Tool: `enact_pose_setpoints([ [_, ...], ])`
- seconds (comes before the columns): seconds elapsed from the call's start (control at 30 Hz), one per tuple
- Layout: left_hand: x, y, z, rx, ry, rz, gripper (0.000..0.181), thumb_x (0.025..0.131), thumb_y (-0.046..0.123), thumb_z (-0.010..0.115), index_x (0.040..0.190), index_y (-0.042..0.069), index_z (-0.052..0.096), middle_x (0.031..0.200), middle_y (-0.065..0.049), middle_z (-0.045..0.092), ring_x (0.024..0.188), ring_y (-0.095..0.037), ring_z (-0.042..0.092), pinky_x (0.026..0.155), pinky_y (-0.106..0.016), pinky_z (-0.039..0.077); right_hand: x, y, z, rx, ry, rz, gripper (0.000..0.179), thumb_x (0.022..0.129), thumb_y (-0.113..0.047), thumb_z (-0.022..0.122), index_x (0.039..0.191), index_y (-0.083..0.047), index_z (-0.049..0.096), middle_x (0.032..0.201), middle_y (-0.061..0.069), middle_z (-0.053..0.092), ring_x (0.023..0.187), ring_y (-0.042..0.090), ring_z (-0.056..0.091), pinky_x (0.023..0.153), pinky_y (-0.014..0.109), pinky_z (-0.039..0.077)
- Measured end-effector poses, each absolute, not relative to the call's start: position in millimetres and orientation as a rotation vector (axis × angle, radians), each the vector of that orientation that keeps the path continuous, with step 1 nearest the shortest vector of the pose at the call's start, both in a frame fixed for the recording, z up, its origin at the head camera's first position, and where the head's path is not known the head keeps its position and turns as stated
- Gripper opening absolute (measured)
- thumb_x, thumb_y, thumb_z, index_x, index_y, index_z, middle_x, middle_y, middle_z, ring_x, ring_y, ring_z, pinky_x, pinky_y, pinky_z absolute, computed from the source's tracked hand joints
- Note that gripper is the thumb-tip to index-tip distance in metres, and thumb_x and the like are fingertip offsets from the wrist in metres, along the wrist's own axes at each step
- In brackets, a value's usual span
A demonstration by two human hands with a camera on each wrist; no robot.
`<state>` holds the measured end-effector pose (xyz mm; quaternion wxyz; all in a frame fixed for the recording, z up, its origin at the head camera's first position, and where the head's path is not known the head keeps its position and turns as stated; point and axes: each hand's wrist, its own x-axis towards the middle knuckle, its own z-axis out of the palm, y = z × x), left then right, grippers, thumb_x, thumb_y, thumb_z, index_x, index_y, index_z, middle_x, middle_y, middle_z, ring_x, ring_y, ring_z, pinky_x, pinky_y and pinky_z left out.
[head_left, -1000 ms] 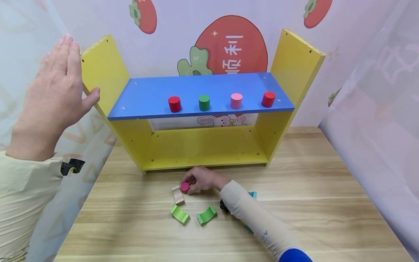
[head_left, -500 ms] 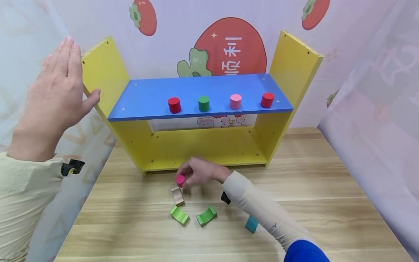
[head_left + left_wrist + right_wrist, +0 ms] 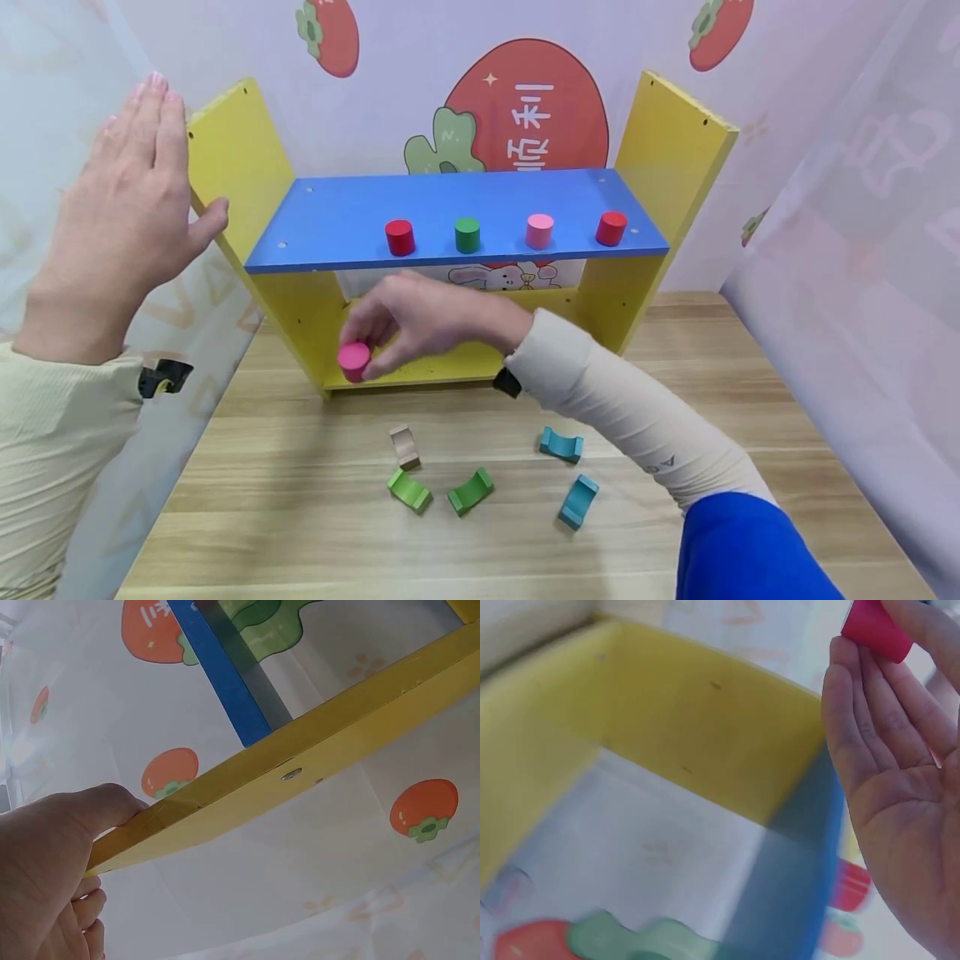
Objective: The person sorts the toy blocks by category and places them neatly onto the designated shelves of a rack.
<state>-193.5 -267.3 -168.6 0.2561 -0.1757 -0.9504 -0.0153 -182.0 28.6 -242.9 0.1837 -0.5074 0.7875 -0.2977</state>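
Right hand (image 3: 418,318) pinched the magenta cylinder (image 3: 354,362) at 8 o'clock in head view, near the front edge of the lower board (image 3: 468,364), space up to the blue board (image 3: 341,218). Left hand (image 3: 120,200) gripped the side panel (image 3: 243,158) at 10; only left wrist view showed its outer face. Blue board carried four short cylinders (image 3: 467,237) along its front.

Left hand (image 3: 126,200) upright, right hand (image 3: 420,315) lower

We see a makeshift booth, wider room unclear: fruit-printed sheeting (image 3: 390,108) lines the frame's top and sides, around a wood-grain worktop (image 3: 300,533) below.
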Motion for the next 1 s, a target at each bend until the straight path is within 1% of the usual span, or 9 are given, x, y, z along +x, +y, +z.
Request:
enact_pose_setpoints([
  [0.2,-192.2,-268.0,-166.6,-0.465,-2.604,-0.035,0.095,0.1,0.017,0.063,0.165,-0.01,-0.001,0.177,-0.023,-0.005,0.166,-0.041,-0.002,0.135,-0.057,0.002,-188.1,23.3,-186.8,-1.448,2.201,-0.985,0.024,0.091,-0.009,0.083,0.115,-0.008,0.078,0.106,0.0,0.08,0.098,0.007,0.076,0.093,0.02,0.061],
  [0.27,-191.7,-267.7,-166.4,-0.464,-2.602,-0.033,0.095,0.1,0.018,0.062,0.165,-0.009,-0.001,0.177,-0.021,-0.006,0.166,-0.04,-0.002,0.135,-0.057,0.003,-192.7,22.0,-174.4,-1.443,2.206,-1.046,0.023,0.09,-0.008,0.083,0.113,-0.006,0.078,0.104,0.003,0.08,0.097,0.01,0.077,0.093,0.023,0.062],
  [0.37,-191.3,-266.8,-167.0,-0.464,-2.6,-0.022,0.094,0.101,0.018,0.061,0.166,-0.007,-0.002,0.177,-0.019,-0.007,0.166,-0.039,-0.003,0.135,-0.057,0.003,-201.4,20.1,-161.4,-1.386,2.258,-1.094,0.025,0.09,-0.009,0.084,0.113,-0.004,0.078,0.105,0.005,0.08,0.098,0.012,0.077,0.095,0.023,0.061],
  [0.43,-191.0,-266.4,-167.8,-0.466,-2.591,-0.013,0.094,0.101,0.018,0.061,0.166,-0.006,-0.002,0.178,-0.018,-0.007,0.166,-0.039,-0.002,0.135,-0.057,0.004,-208.5,18.9,-157.0,-1.354,2.314,-1.091,0.027,0.09,-0.011,0.084,0.114,-0.005,0.077,0.107,0.006,0.08,0.099,0.012,0.077,0.096,0.022,0.06],
  [0.63,-190.9,-266.5,-168.5,-0.467,-2.593,-0.01,0.094,0.101,0.018,0.06,0.166,-0.006,-0.002,0.178,-0.017,-0.008,0.166,-0.039,-0.001,0.135,-0.057,0.004,-229.8,13.8,-154.2,-1.207,2.521,-1.008,0.032,0.089,-0.02,0.086,0.119,-0.011,0.078,0.113,0.003,0.079,0.102,0.008,0.075,0.098,0.018,0.058],
  [0.83,-191.1,-265.9,-168.2,-0.479,-2.587,-0.016,0.094,0.101,0.018,0.06,0.167,-0.006,-0.002,0.178,-0.017,-0.007,0.167,-0.039,-0.001,0.135,-0.057,0.005,-246.1,6.3,-158.8,-1.119,2.626,-0.959,0.033,0.089,-0.022,0.086,0.12,-0.013,0.078,0.115,0.002,0.078,0.104,0.008,0.073,0.099,0.018,0.056],
  [1.0,-190.3,-267.9,-168.1,-0.46,-2.608,-0.024,0.094,0.101,0.018,0.06,0.166,-0.006,-0.005,0.177,-0.017,-0.01,0.166,-0.038,-0.005,0.135,-0.056,0.002,-252.2,-4.8,-162.4,-1.084,2.622,-0.928,0.034,0.089,-0.023,0.086,0.121,-0.013,0.078,0.115,0.002,0.078,0.104,0.009,0.073,0.098,0.018,0.056],
])
